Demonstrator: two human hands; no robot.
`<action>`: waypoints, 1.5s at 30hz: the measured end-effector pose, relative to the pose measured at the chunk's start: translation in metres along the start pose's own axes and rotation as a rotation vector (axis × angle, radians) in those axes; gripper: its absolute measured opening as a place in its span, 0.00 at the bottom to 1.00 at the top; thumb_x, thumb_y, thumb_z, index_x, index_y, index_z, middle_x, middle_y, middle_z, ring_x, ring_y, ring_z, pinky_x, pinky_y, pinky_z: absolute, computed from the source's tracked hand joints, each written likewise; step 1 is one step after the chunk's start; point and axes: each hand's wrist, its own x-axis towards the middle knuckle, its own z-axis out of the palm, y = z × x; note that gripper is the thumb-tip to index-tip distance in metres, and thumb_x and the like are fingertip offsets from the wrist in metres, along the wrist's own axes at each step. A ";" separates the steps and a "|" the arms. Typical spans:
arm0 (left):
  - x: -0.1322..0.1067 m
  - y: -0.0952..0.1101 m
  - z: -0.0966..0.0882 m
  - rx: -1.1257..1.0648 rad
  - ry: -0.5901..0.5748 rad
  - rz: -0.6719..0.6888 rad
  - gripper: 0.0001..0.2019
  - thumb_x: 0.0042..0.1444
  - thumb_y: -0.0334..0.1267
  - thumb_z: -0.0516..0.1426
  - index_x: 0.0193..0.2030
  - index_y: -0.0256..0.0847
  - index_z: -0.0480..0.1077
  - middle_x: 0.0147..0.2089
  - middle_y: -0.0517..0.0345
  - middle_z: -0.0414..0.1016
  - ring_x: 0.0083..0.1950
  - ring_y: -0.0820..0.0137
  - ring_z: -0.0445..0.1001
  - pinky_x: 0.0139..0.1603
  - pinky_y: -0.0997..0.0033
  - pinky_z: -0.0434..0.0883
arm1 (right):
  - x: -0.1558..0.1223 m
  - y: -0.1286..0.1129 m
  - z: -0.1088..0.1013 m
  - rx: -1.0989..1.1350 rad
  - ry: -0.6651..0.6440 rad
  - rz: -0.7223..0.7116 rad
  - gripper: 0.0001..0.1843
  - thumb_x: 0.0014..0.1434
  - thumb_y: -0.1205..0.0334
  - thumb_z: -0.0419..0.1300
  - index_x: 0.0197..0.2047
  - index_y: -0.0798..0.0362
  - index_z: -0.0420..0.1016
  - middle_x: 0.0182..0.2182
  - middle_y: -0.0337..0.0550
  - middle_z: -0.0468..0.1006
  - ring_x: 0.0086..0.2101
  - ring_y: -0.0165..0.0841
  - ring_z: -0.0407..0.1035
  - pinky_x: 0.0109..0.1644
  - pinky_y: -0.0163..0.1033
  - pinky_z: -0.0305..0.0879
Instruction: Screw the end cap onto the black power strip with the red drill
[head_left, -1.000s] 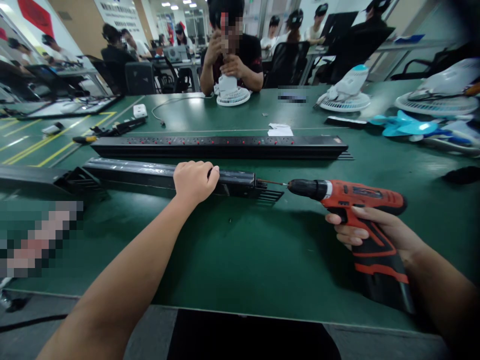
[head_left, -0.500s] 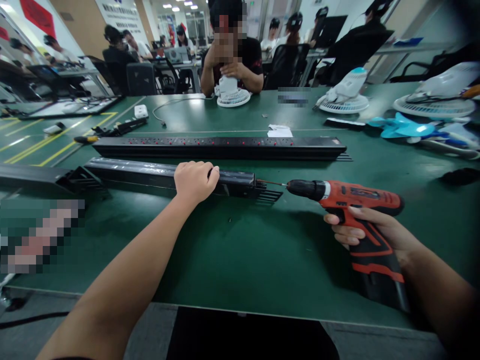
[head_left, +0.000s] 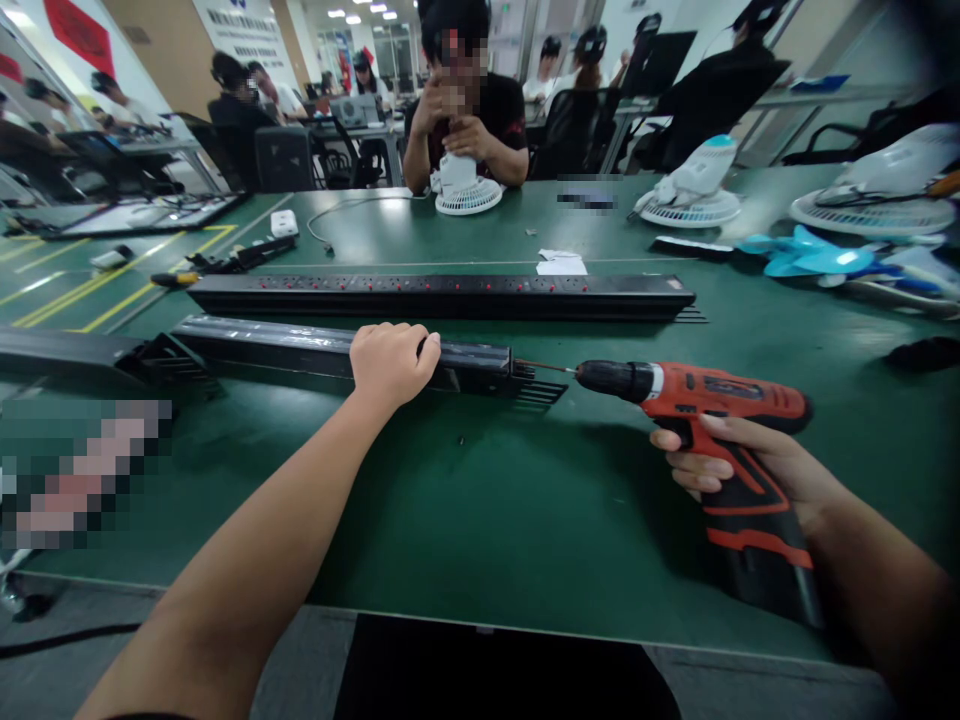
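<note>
My left hand [head_left: 395,368] is wrapped over the top of a long black metal bar [head_left: 300,345], which lies on the green table [head_left: 480,520]. At the bar's right end a slotted black bracket [head_left: 541,392] sticks out. My right hand [head_left: 750,460] grips the handle of a red and black cordless drill [head_left: 720,392], with a finger near the trigger. The drill points left, its long thin bit [head_left: 547,366] reaching the bar's right end. Whether the tip sits in a screw is too small to tell.
Behind the bar lies a black power strip [head_left: 450,296] with red dots. Another black bar [head_left: 67,358] is at the left. Across the table a person [head_left: 469,110] handles a white fan [head_left: 469,195]. More fan parts [head_left: 806,252] lie at the right; a screwdriver [head_left: 174,280] is at the left.
Almost nothing differs. The whole view has shifted very slightly; both hands, the bar and the drill keep their places relative to each other.
</note>
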 end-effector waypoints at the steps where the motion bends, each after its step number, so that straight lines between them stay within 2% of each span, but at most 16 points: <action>1: 0.000 0.000 0.000 -0.001 -0.001 -0.002 0.26 0.72 0.48 0.45 0.33 0.43 0.79 0.32 0.49 0.81 0.37 0.56 0.76 0.48 0.53 0.66 | 0.000 0.000 -0.001 -0.002 -0.004 0.001 0.23 0.45 0.48 0.82 0.34 0.53 0.80 0.18 0.31 0.56 0.23 0.30 0.50 0.23 0.32 0.62; 6: 0.000 -0.001 0.002 0.010 0.008 0.000 0.25 0.72 0.48 0.45 0.33 0.43 0.78 0.33 0.49 0.81 0.38 0.56 0.76 0.48 0.53 0.66 | 0.003 0.006 -0.011 0.027 -0.009 -0.040 0.20 0.49 0.48 0.79 0.36 0.52 0.81 0.19 0.33 0.57 0.24 0.32 0.51 0.23 0.34 0.62; 10: -0.001 -0.001 0.002 0.002 0.013 0.004 0.25 0.71 0.48 0.45 0.32 0.43 0.78 0.32 0.49 0.81 0.37 0.57 0.75 0.47 0.53 0.66 | 0.005 0.009 -0.018 0.016 -0.004 -0.063 0.20 0.48 0.49 0.79 0.39 0.51 0.82 0.19 0.33 0.57 0.23 0.33 0.52 0.22 0.37 0.61; 18: -0.001 -0.001 0.002 0.003 0.025 0.008 0.25 0.72 0.48 0.45 0.31 0.44 0.77 0.32 0.50 0.81 0.37 0.57 0.75 0.46 0.54 0.65 | 0.004 0.009 -0.014 0.006 0.000 -0.068 0.22 0.51 0.46 0.75 0.45 0.49 0.84 0.19 0.33 0.56 0.23 0.34 0.51 0.22 0.38 0.59; 21: -0.001 -0.002 0.003 -0.001 0.022 0.013 0.25 0.72 0.48 0.45 0.31 0.44 0.77 0.31 0.50 0.81 0.36 0.57 0.75 0.46 0.54 0.66 | 0.003 0.007 -0.011 -0.003 -0.003 -0.073 0.22 0.50 0.46 0.76 0.43 0.49 0.83 0.19 0.33 0.55 0.23 0.34 0.49 0.21 0.39 0.58; 25: -0.001 -0.001 0.002 0.002 0.013 0.005 0.25 0.72 0.48 0.45 0.31 0.44 0.78 0.32 0.49 0.81 0.36 0.57 0.76 0.46 0.54 0.65 | 0.002 0.008 -0.010 0.028 -0.028 -0.063 0.21 0.48 0.47 0.78 0.37 0.46 0.75 0.19 0.31 0.53 0.23 0.33 0.46 0.21 0.38 0.58; 28: -0.001 -0.001 0.002 0.000 0.011 0.007 0.25 0.72 0.48 0.45 0.31 0.43 0.77 0.31 0.50 0.81 0.36 0.57 0.75 0.46 0.53 0.65 | 0.002 0.009 -0.013 0.064 -0.034 -0.047 0.21 0.49 0.47 0.77 0.37 0.45 0.72 0.20 0.31 0.54 0.23 0.32 0.45 0.21 0.38 0.59; 34: -0.001 -0.001 0.002 0.002 0.016 0.004 0.25 0.72 0.48 0.45 0.31 0.44 0.77 0.31 0.49 0.81 0.36 0.57 0.75 0.46 0.53 0.66 | 0.005 0.008 -0.016 0.023 -0.030 -0.041 0.21 0.51 0.47 0.75 0.38 0.44 0.70 0.20 0.30 0.53 0.22 0.33 0.45 0.22 0.40 0.59; 39: 0.000 -0.001 0.002 -0.008 0.009 -0.003 0.25 0.71 0.49 0.45 0.31 0.44 0.78 0.32 0.49 0.81 0.37 0.56 0.75 0.47 0.52 0.66 | 0.004 0.006 -0.008 -0.030 -0.041 -0.061 0.23 0.50 0.45 0.75 0.37 0.44 0.68 0.20 0.29 0.51 0.22 0.33 0.45 0.21 0.40 0.57; 45: 0.000 -0.001 0.001 -0.004 0.002 0.001 0.25 0.71 0.48 0.45 0.32 0.44 0.79 0.32 0.49 0.80 0.37 0.56 0.76 0.47 0.53 0.66 | 0.001 0.003 -0.001 0.010 -0.023 -0.039 0.22 0.48 0.49 0.78 0.36 0.46 0.71 0.19 0.30 0.53 0.23 0.32 0.45 0.22 0.38 0.57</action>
